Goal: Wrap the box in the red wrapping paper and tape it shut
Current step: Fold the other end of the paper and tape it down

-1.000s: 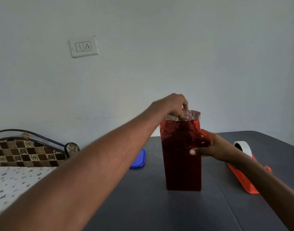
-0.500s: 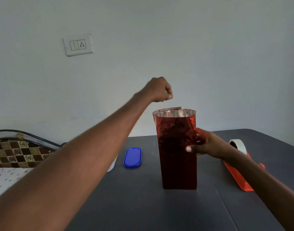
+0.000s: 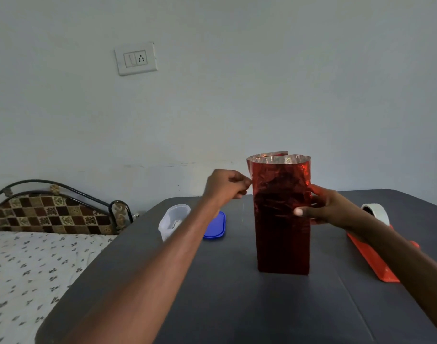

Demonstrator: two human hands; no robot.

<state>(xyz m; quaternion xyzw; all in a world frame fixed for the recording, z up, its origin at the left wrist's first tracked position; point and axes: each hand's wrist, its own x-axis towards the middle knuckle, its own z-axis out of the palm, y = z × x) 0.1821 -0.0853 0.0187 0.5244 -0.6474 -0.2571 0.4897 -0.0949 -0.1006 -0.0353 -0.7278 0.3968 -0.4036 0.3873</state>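
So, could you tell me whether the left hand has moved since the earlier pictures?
Yes. The left hand dropped from above the wrapped box's open top to its left side.

The wrapped box is stood upright at the centre of the counter. A container and lid are placed to its left, a tape dispenser to its right.

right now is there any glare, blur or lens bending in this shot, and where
Head view: glare glints on the red wrapping paper and its silvery upper rim; the near face below the right hand is dark. The wide lens bows the table edge. The floral bedsheet smears toward the lower-left corner; the left hand looks fairly sharp.
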